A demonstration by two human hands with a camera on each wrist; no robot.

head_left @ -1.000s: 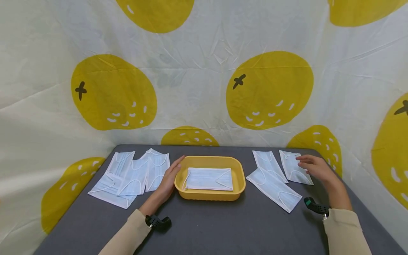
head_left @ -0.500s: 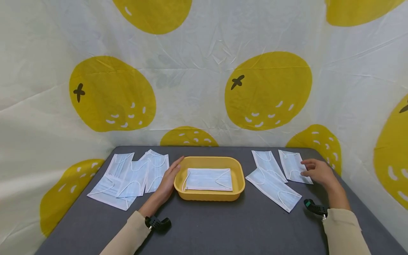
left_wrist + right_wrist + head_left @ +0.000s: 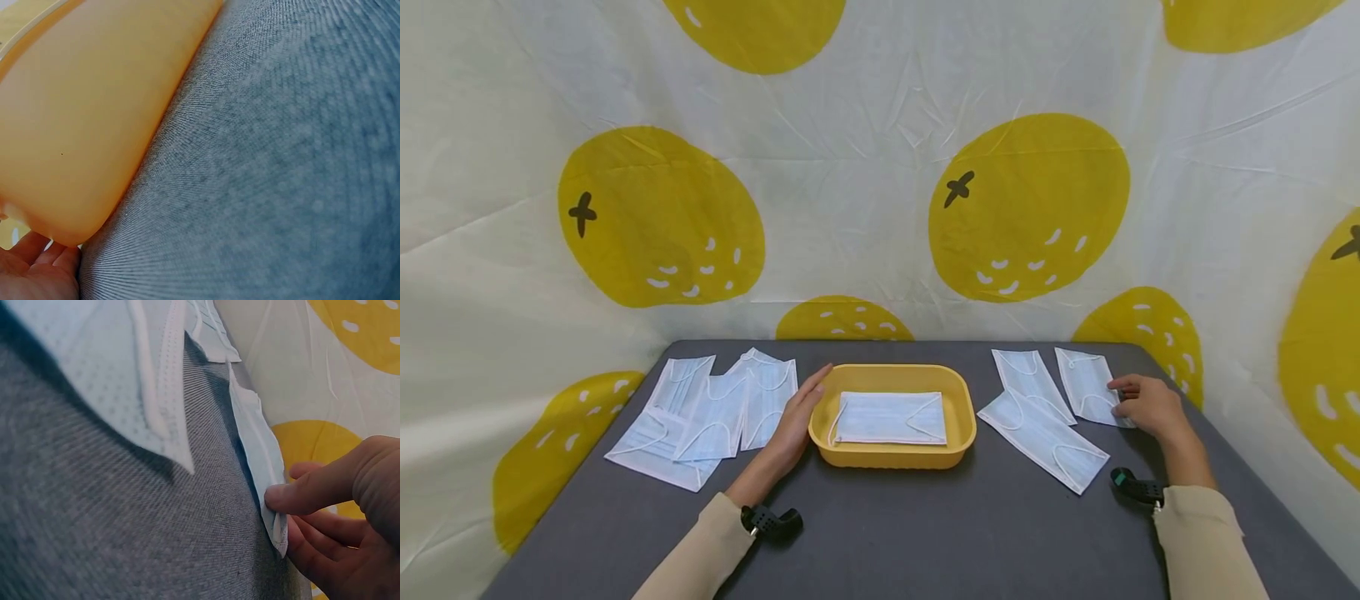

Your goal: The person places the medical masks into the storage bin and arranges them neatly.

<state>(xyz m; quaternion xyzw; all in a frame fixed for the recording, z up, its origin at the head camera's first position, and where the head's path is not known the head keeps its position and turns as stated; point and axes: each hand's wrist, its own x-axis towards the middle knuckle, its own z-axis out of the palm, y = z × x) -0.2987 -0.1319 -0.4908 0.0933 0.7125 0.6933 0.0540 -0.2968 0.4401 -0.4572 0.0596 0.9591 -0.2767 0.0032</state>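
My left hand [image 3: 795, 421] rests its straight fingers along the left side of a yellow plastic tub [image 3: 891, 457]. In the left wrist view, fingertips [image 3: 57, 250] touch the tub's outer wall [image 3: 94, 125]. One pale blue face mask [image 3: 891, 418] with white ear loops lies flat inside it. At the far right, my right hand [image 3: 1153, 406] pinches the edge of another face mask [image 3: 1086, 385] between thumb and fingers. The right wrist view shows the thumb [image 3: 281, 497] on top of this mask [image 3: 257, 434], whose near edge is lifted and bent.
Two overlapping masks [image 3: 1045, 442] lie between the tub and my right hand. Several more masks [image 3: 707, 417] overlap left of the tub. The grey table [image 3: 925, 542] ends at a white curtain [image 3: 850, 208] printed with yellow fruit. Each wrist wears a black camera strap.
My right hand has lowered onto the right-hand mask and now pinches its near right edge. The left hand stays at the tub.
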